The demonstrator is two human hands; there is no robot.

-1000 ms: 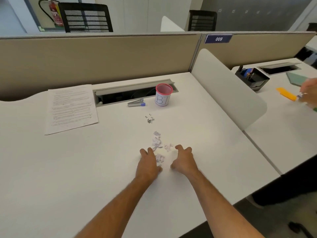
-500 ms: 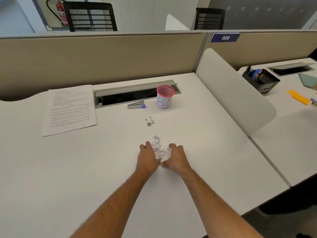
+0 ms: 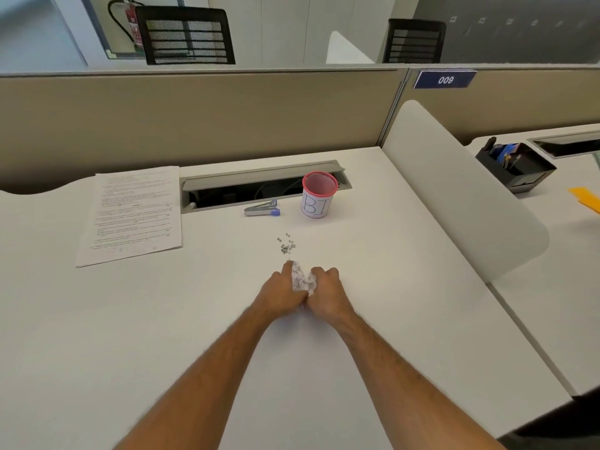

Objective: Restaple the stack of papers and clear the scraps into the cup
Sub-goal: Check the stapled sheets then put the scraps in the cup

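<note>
My left hand and my right hand are cupped side by side on the white desk, pressing a bunch of white paper scraps between them. Just beyond the hands lies a small scatter of loose metal staples. Further back stands the pink-rimmed cup with a handwritten label, upright. A silver stapler with a blue end lies to the cup's left. The stack of printed papers rests flat at the far left.
An open cable slot runs along the desk's back edge behind the cup and stapler. A beige partition wall rises behind it. A white curved divider borders the desk on the right; beyond it a black organiser stands on the neighbouring desk.
My hands have come together from either side of the spread scraps, gathering them into one bunch held between the palms. The other person's hand at the right has left the view.
</note>
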